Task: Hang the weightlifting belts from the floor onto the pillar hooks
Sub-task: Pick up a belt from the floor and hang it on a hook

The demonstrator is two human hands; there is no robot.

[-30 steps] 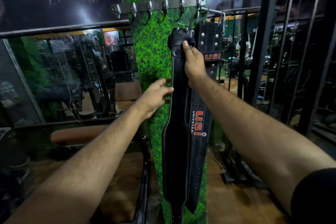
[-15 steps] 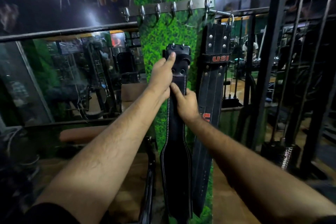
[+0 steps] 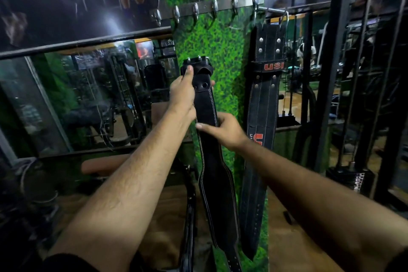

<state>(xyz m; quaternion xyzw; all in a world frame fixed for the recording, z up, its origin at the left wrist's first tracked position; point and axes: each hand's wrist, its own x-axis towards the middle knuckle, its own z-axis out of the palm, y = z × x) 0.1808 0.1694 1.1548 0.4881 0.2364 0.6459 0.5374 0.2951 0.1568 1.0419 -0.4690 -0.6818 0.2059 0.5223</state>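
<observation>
**We hold a black belt up in front of the green pillar**

We have a black belt [image 3: 207, 106] in both hands. Our left hand [image 3: 183, 93] is up high, near the buckle end. Its fingers are curled round the left edge of the belt and grip it there. Our right hand [image 3: 223, 131] is lower down. Its thumb lies across the front of the belt and its fingers go round the back, so it grips the belt too. The two hands are close, one just above the other.

The belt hangs straight down from our hands. It gets wider lower down, and its far end drops out of sight at the bottom. The top of the belt is below the hooks and is not on any hook.

Behind the belt is the pillar [image 3: 220, 42], covered in green grass stuff. A metal hook rail [image 3: 207, 7] runs across the pillar up high, with a row of shiny hooks on it.

To the right hangs another belt [image 3: 266, 99]. It is black with red letters, "USI". Its top is up by the right end of the rail, and it hangs down along the right edge of the pillar. The two belts are near each other but apart.

To the left is a big mirror [image 3: 92, 99]. To the right are dark metal bars [image 3: 331, 73]. Low down we see a brown wooden floor [image 3: 287, 238].
</observation>
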